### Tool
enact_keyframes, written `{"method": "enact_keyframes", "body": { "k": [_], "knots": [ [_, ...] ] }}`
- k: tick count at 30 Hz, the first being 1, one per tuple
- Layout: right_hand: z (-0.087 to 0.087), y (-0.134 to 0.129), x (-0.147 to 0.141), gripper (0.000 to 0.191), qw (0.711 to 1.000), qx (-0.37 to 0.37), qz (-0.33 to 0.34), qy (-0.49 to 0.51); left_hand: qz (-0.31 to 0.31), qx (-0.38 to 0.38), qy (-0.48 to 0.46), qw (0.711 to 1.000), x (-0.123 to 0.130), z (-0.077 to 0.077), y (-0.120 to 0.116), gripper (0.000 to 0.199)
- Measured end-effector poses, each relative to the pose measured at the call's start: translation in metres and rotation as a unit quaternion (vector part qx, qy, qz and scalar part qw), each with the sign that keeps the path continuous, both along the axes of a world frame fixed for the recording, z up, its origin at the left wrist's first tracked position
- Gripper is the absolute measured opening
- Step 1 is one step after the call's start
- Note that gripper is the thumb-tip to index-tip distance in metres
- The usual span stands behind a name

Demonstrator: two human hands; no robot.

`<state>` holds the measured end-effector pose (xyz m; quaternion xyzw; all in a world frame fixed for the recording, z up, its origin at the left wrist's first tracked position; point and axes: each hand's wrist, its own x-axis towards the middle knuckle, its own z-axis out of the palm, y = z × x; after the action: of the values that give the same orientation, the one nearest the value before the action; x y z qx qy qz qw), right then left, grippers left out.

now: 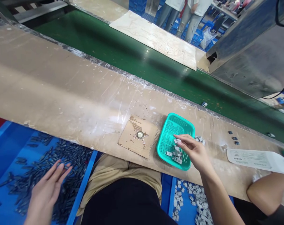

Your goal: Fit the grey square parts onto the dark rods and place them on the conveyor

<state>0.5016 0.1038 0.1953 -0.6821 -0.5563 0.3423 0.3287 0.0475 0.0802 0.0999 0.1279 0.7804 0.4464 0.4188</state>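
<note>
My left hand (48,184) is over a blue bin full of small dark plastic parts (71,153). Its thumb and fingers are pinched on what looks like one dark part, mostly hidden by the fingertips. Between the thumb and forefinger of my right hand (194,151) is a small light grey plastic piece (177,141), held above a green basket (159,149). Several similar grey pieces (177,154) lie in the basket's near end, below my fingers. Left of the basket, a cardboard square (129,142) carries a small round pale object with a dark rim (140,134).
A green conveyor belt (123,51) runs behind the worktable (85,100). Blue bin with grey pieces (179,200) sits low right. Several dark pieces (235,138) and a white bottle (254,158) lie right, beside another person's arm (268,190). People stand beyond the belt.
</note>
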Motion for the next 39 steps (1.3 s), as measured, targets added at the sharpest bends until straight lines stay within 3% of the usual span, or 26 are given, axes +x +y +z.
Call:
{"method": "enact_keyframes", "body": {
  "k": [2, 5, 8, 11, 14, 24, 27, 31, 36, 37, 39],
  "knots": [
    [0.004, 0.005, -0.004, 0.028, 1.0, -0.001, 0.03, -0.008, 0.049, 0.013, -0.092, 0.994, 0.016, 0.014, 0.008, 0.013],
    [0.007, 0.014, -0.018, 0.032, 0.997, -0.022, 0.028, 0.067, 0.095, 0.019, -0.239, 0.966, 0.043, 0.033, 0.016, 0.021],
    [0.008, 0.025, -0.04, 0.033, 0.995, -0.024, 0.027, 0.093, 0.04, 0.027, -0.322, 0.946, 0.067, 0.043, 0.017, 0.016],
    [0.006, 0.037, -0.063, 0.023, 0.994, 0.031, 0.101, -0.024, -0.066, 0.048, -0.392, 0.916, 0.085, 0.044, 0.014, 0.026],
    [-0.001, 0.046, -0.082, 0.02, 0.97, 0.098, 0.181, -0.127, -0.137, 0.059, -0.429, 0.891, 0.098, 0.041, 0.012, 0.037],
    [-0.035, 0.06, -0.108, 0.018, 0.942, 0.099, 0.233, -0.219, -0.166, 0.062, -0.473, 0.863, 0.116, 0.036, 0.011, 0.035],
    [-0.03, 0.059, -0.109, 0.016, 0.962, 0.076, 0.203, -0.163, -0.164, 0.065, -0.486, 0.856, 0.123, 0.039, 0.013, 0.032],
    [-0.009, 0.05, -0.11, 0.027, 0.994, -0.02, 0.103, 0.041, -0.175, 0.064, -0.509, 0.84, 0.134, 0.048, 0.022, 0.029],
    [0.021, 0.031, -0.114, 0.035, 0.967, -0.118, 0.026, 0.224, -0.214, 0.081, -0.549, 0.804, 0.152, 0.065, 0.034, 0.022],
    [0.026, 0.028, -0.115, 0.033, 0.959, -0.132, 0.022, 0.248, -0.217, 0.09, -0.542, 0.807, 0.156, 0.067, 0.035, 0.022],
    [0.034, 0.02, -0.119, 0.028, 0.939, -0.167, 0.019, 0.299, -0.219, 0.131, -0.482, 0.838, 0.163, 0.069, 0.034, 0.02]
  ]
}}
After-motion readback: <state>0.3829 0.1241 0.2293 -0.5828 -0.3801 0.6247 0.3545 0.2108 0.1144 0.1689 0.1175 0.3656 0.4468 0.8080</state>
